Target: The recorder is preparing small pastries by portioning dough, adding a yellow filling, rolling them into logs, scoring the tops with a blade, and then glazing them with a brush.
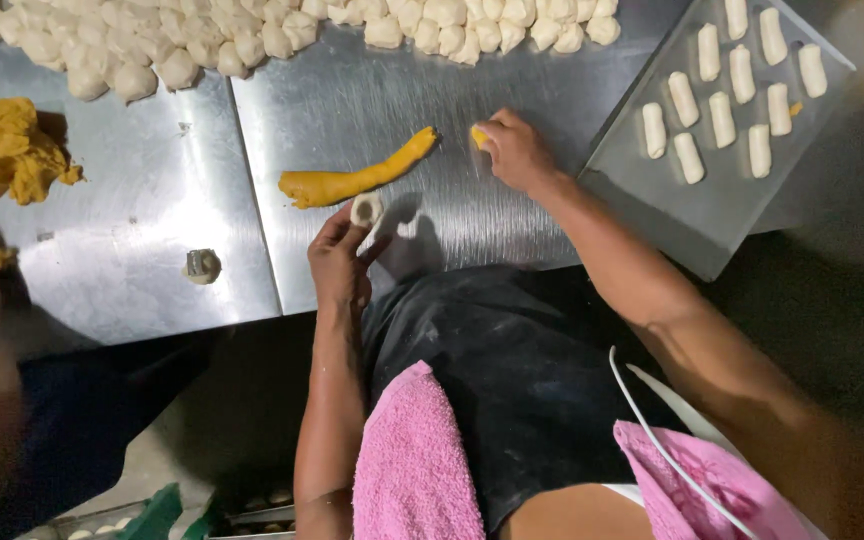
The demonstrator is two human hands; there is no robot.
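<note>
The left hand (340, 258) grips a flattened white dough disc (366, 210); the right hand (514, 150) pinches a yellow filling piece (478, 136) beside the yellow filling roll (357, 180).

No packages, labels, signs or screens are showing anywhere in this head view of the work surface.

The steel worktable (372, 90) is brushed metal, smeared and dully reflective — the baking tray (652, 215) matt grey metal. The pink towel (412, 460) is nubby terry cloth; the orange filling roll (357, 180) looks soft, pasty.
</note>
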